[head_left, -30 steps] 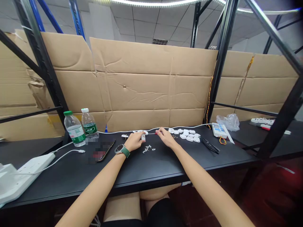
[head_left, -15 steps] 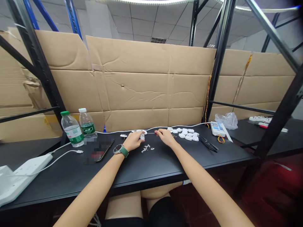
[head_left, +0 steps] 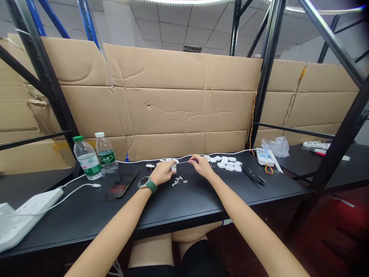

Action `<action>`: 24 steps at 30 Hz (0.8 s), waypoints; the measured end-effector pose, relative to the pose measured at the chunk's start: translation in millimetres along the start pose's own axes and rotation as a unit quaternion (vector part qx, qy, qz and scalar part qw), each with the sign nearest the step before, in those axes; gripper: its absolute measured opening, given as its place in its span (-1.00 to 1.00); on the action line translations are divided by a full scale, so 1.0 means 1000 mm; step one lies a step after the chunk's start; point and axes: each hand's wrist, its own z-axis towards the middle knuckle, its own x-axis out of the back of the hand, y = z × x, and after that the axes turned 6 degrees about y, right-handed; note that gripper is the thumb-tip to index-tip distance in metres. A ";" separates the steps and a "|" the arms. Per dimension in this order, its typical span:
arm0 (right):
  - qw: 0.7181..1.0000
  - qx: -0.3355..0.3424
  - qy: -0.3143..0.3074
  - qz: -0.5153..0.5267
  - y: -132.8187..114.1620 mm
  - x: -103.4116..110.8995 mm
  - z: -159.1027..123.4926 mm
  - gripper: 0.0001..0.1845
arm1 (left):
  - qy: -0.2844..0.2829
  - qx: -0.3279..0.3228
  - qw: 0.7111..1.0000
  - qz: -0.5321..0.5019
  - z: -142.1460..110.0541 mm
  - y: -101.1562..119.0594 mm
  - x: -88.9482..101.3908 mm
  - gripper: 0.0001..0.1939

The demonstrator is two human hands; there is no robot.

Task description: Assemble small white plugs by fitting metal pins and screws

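My left hand [head_left: 162,172], a watch on its wrist, is closed on a small white plastic part [head_left: 173,167] just above the black table [head_left: 190,200]. My right hand [head_left: 201,167] pinches the handle of a thin screwdriver [head_left: 183,162]. Its metal shaft points left at the white part; whether the tip touches cannot be made out. Beneath my left hand lie several small white pieces [head_left: 177,181]. More white parts [head_left: 171,159] sit behind its fingers, partly hidden. Right of my right hand is a group of white plastic covers [head_left: 230,164].
Black pliers [head_left: 253,176] and a white device [head_left: 264,157] lie to the right, near a clear plastic bag [head_left: 276,146]. Leftward are a phone [head_left: 122,184], two water bottles [head_left: 88,159] [head_left: 106,152] and a power strip [head_left: 31,215]. Cardboard [head_left: 173,104] walls the back.
My right hand has risen slightly, and the screwdriver now tilts with its handle end higher. My left hand keeps the white part almost in place.
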 end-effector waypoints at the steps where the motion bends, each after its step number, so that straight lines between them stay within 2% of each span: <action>1: 1.000 -0.006 -0.005 -0.002 0.001 0.000 0.000 -0.77 | 0.001 -0.001 1.000 0.001 0.000 0.000 0.000 -0.53; 9: 0.997 -0.050 -0.034 -0.039 -0.003 0.000 0.000 -0.52 | 0.003 0.001 1.000 -0.021 0.000 -0.001 0.001 -0.54; 24: 0.996 -0.047 -0.058 -0.046 -0.009 0.002 0.001 -0.52 | -0.003 0.001 1.000 -0.023 0.000 -0.001 0.001 -0.54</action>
